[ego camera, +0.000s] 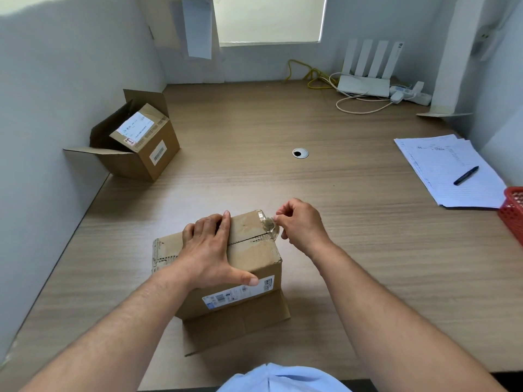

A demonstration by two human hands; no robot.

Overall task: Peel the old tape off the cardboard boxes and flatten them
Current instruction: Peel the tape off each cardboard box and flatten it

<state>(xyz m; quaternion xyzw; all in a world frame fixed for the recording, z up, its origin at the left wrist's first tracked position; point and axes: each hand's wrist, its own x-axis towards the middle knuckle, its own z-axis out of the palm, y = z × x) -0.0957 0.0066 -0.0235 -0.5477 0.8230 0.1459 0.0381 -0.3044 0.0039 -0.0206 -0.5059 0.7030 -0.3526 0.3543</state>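
Observation:
A small cardboard box [252, 258] stands on the wooden desk just in front of me, its lower flaps spread out beneath it. My left hand [210, 248] lies flat across its top, fingers straight and thumb reaching down the front face. My right hand [301, 223] is at the box's far right corner and pinches a crumpled strip of clear tape [270, 226] that is partly lifted off the top seam. A second cardboard box [135, 140], with open flaps and white labels, sits at the far left against the wall.
A stack of lined papers [452, 176] with a black pen [465, 175] lies at the right, beside a red basket [513, 210]. A white router [365, 80] with cables sits at the back right. A cable hole [300, 153] marks the desk's middle.

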